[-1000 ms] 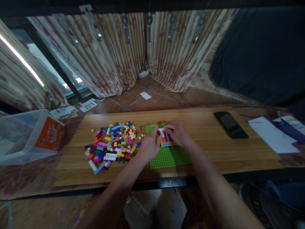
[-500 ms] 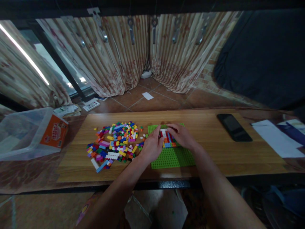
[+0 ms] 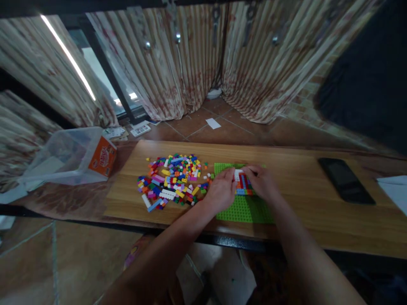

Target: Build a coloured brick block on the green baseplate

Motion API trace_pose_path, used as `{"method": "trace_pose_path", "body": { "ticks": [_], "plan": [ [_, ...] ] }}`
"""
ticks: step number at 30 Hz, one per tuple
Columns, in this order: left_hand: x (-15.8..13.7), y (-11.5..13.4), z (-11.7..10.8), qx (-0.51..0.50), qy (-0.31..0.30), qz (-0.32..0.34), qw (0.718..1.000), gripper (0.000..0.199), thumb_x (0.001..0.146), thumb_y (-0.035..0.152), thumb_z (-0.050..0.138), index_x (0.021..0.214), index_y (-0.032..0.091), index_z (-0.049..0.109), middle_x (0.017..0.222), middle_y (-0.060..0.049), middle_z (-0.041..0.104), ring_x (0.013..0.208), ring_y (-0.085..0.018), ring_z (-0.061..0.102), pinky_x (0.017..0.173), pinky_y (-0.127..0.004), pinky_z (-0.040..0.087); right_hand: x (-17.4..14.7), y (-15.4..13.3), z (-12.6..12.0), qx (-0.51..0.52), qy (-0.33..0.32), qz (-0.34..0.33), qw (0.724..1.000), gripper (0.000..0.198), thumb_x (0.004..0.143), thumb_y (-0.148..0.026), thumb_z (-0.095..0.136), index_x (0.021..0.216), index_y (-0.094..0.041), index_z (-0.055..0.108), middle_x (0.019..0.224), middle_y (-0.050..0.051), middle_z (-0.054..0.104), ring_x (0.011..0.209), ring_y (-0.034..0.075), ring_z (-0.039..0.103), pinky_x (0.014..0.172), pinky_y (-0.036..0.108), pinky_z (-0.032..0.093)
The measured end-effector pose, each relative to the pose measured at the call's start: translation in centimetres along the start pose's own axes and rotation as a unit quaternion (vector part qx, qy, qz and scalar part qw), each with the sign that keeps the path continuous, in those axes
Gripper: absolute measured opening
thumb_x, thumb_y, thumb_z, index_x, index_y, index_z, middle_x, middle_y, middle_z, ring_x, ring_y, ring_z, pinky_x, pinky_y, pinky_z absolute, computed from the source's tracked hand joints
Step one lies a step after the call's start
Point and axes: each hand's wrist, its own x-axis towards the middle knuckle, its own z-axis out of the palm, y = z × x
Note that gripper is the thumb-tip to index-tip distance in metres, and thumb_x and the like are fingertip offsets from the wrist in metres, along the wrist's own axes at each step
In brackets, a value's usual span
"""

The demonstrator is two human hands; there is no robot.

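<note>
A build of toy bricks [image 3: 243, 186], with white, red, blue and orange pieces, sits on a green studded baseplate [image 3: 241, 212]. My left hand [image 3: 222, 190] closes against its left side, fingers bent together at the upper left corner. On the other side, the curled fingers of my right hand [image 3: 261, 181] grip its upper right edge. Any small piece under the fingertips is hidden. Left of the baseplate lies a loose pile of coloured toy bricks [image 3: 174, 180], with a few strays close to my left hand.
The wooden board [image 3: 295, 224] carries the bricks and a black phone [image 3: 346, 180] at the right. At the left stands a clear plastic bin [image 3: 63, 156] with an orange label. Paper [image 3: 396, 190] lies beyond the board's right end. Curtains [image 3: 197, 55] hang behind.
The camera view has turned left and tilted, so everything sits further right in the picture. Both hands stay at the brick build, with the right fingers closer in on its upper edge.
</note>
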Motion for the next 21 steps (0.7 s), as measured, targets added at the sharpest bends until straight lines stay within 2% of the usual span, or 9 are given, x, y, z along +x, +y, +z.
{"method": "trace_pose_path", "body": {
  "ticks": [10, 15, 21],
  "plan": [
    [-0.1, -0.2, 0.6, 0.014, 0.008, 0.013, 1.000, 0.043, 0.093, 0.025, 0.037, 0.133, 0.009, 0.041, 0.132, -0.017, 0.055, 0.124, -0.024, 0.051, 0.107, -0.039, 0.042, -0.1, 1.8, 0.0, -0.043, -0.002, 0.022, 0.999, 0.036, 0.084, -0.047, 0.046, 0.083, -0.020, 0.071, 0.092, 0.007, 0.071, 0.085, 0.023, 0.065, 0.080, 0.035, 0.048],
    [-0.3, 0.0, 0.8, 0.033, -0.005, 0.027, 0.999, 0.045, 0.094, 0.023, 0.034, 0.133, 0.003, 0.037, 0.134, -0.021, 0.052, 0.125, -0.026, 0.048, 0.107, -0.040, 0.039, -0.2, 1.8, -0.2, -0.076, -0.013, 0.034, 0.996, 0.040, 0.084, -0.050, 0.043, 0.089, -0.021, 0.071, 0.097, 0.008, 0.071, 0.088, 0.024, 0.065, 0.080, 0.036, 0.048],
    [-0.3, 0.2, 0.6, 0.030, -0.015, 0.030, 0.999, 0.047, 0.091, 0.022, 0.037, 0.133, 0.001, 0.036, 0.132, -0.022, 0.051, 0.124, -0.028, 0.048, 0.104, -0.042, 0.041, 0.0, 2.6, -0.1, -0.094, -0.025, 0.041, 0.994, 0.042, 0.082, -0.052, 0.042, 0.090, -0.021, 0.070, 0.099, 0.009, 0.071, 0.089, 0.026, 0.065, 0.079, 0.038, 0.049]
  ]
}}
